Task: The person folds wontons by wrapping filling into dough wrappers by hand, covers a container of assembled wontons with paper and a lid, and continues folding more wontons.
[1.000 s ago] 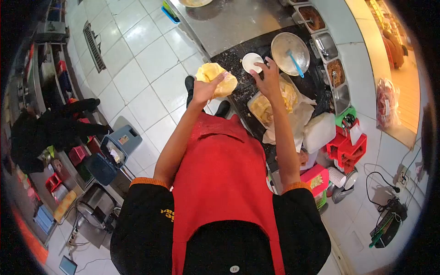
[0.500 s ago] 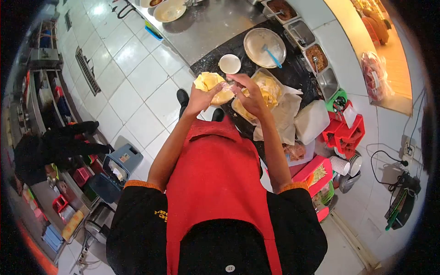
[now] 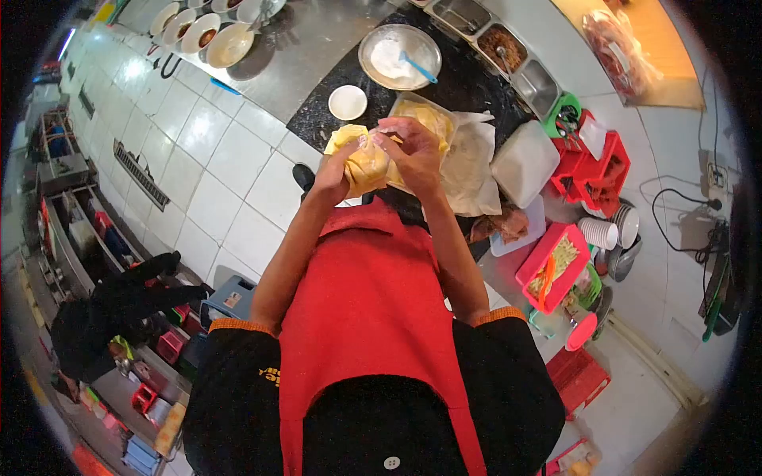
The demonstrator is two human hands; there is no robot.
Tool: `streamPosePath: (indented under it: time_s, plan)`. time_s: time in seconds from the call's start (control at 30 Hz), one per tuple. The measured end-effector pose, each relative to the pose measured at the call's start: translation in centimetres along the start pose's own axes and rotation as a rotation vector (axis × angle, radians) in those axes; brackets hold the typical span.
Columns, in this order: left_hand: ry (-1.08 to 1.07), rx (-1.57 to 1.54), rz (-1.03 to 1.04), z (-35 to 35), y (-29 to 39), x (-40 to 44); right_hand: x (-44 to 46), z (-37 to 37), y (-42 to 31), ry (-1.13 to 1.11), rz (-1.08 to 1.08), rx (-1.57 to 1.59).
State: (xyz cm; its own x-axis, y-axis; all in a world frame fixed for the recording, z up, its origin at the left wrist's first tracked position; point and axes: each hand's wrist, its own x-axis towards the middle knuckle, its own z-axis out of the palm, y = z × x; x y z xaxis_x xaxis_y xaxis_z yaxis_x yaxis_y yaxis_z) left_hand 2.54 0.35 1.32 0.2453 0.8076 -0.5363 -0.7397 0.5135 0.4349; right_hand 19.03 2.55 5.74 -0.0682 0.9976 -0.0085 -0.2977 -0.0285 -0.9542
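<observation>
The left hand (image 3: 335,173) is closed around the yellow sheet (image 3: 365,174), with the thumb lying on top and the other fingers mostly hidden beneath it. The right hand (image 3: 414,155) is half curled: its thumb and forefinger come close together and pinch the upper edge of the sheet, near the left thumb. White powder shows on the fingertips there. The sheet is held between the two hands, loosely folded, in front of the body and above the near edge of the counter (image 3: 317,119).

Both forearms reach forward from short black sleeves and come together toward the sheet, over the red apron (image 3: 365,317). The right wrist is bent inward; the left one seems nearly straight.

Just beyond the sheet stands a white cup (image 3: 348,117) on the black part of the counter. Behind the right hand is a box (image 3: 429,101) with more yellow sheets inside, partly covered by this hand. Farther on there is a round bowl (image 3: 432,55) with white powder, and a blue spoon (image 3: 419,68) leans in it. To the right of the box lies crumpled paper (image 3: 470,176), and next to it a white tub (image 3: 525,164). Farther to the right is a pink tray (image 3: 528,276) with pale shreds and some orange strips.
</observation>
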Motion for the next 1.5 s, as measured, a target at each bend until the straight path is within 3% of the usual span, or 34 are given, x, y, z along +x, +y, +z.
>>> streamPosePath:
  time_s: [0.23,0.3,0.37,0.43,0.5,0.57,0.73,0.83,0.93,1.0,1.03,1.1,1.23,1.3,1.4,1.5]
  plan:
    - [-0.113,0.3,0.025,0.6,-1.3,0.2,-0.4,-2.9,-2.7,-0.153,0.083,-0.338]
    - [-0.138,0.593,0.184,0.5,-1.6,0.4,-0.3,-4.1,-2.1,-0.185,0.101,-0.434]
    - [-0.072,0.591,0.211,0.5,-2.1,0.3,0.1,-5.1,-1.8,-0.209,0.251,-0.389]
    - [-0.021,0.461,0.32,0.2,-2.0,0.6,1.4,-7.1,-0.2,-0.181,0.193,-0.413]
    - [0.047,0.395,0.251,0.0,-1.0,0.2,3.1,-9.3,1.1,-0.15,0.132,-0.438]
    - [0.077,0.117,0.04,-2.3,0.5,0.6,4.9,-11.0,1.7,-0.063,-0.128,-0.976]
    - [0.067,0.14,0.157,-3.8,1.3,-0.3,9.1,-12.2,5.2,-0.007,-0.046,-0.713]
    - [0.004,0.132,0.053,-4.6,1.9,-0.9,10.0,-12.6,7.2,-0.048,-0.088,-0.845]
    - [-0.148,0.003,0.12,-2.3,2.5,-2.9,9.1,-11.4,7.4,0.021,-0.221,-1.033]
    - [-0.205,-0.041,0.148,-2.4,2.7,-3.0,7.6,-10.3,6.4,0.046,-0.616,-1.227]
    - [-0.276,-0.075,0.157,-2.8,2.9,-3.1,6.6,-10.3,6.9,0.019,-0.618,-1.209]
    - [-0.281,-0.138,0.143,-3.1,3.1,-2.9,5.0,-10.0,7.8,-0.189,-0.378,-1.277]
    - [-0.295,-0.165,0.157,-2.7,3.3,-3.2,3.2,-7.5,6.8,-0.101,-0.488,-1.238]
    - [-0.278,-0.057,0.205,-2.3,3.0,-3.0,1.3,-3.0,4.0,-0.093,-0.405,-0.888]
    - [-0.315,0.013,0.229,-2.3,2.4,-2.5,-0.6,1.3,1.8,-0.264,-0.299,-0.72]
    - [-0.303,0.125,0.273,-2.6,2.0,-1.7,-1.3,2.5,3.2,-0.223,-0.304,-0.717]
